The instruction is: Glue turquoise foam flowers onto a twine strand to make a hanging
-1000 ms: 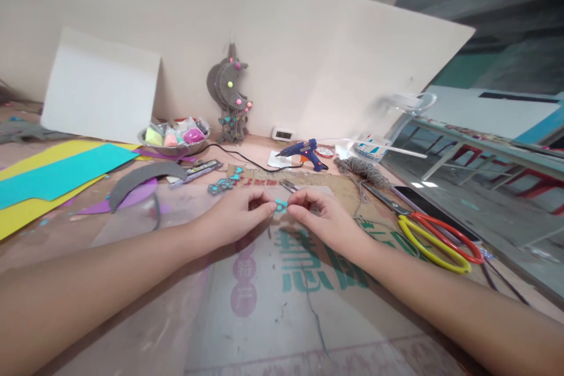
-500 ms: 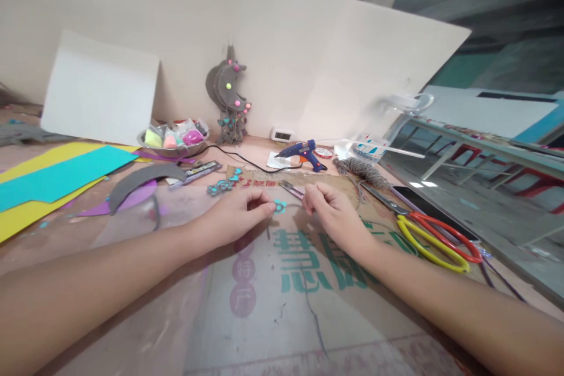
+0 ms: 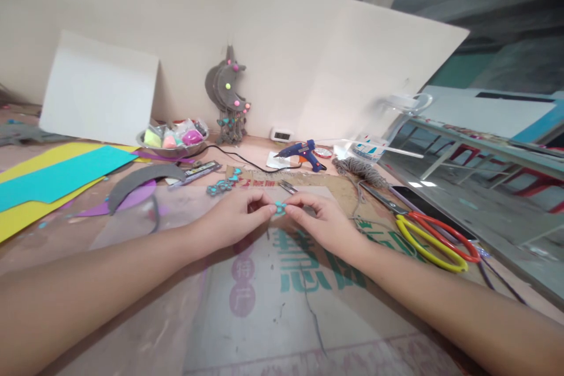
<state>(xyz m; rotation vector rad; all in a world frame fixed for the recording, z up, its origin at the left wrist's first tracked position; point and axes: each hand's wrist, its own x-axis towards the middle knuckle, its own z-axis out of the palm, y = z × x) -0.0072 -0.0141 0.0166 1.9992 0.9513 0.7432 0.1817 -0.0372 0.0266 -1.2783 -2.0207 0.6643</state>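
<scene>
Grip closed, left hand (image 3: 244, 214) and right hand (image 3: 319, 220) pinch one turquoise piece (image 3: 279, 207) above the tabletop (image 3: 253, 147). Beyond, a grey moon ornament (image 3: 225, 85) looks complete to me; nearer, a turquoise cluster (image 3: 221, 187) seems done; this tiny piece seems unfinished.

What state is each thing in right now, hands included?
Left hand: pinching turquoise piece
Right hand: fingertips closed at the piece's other side
Turquoise piece: held between both hands
Scissors: lying down, blades apparently closed
Glue gun: set down, unheld
Phone: lying flat, screen dark
Bowl: filled with bagged, bright-coloured lumps
White board: propped up
Yarn: bundled
Moon ornament: upright
</scene>
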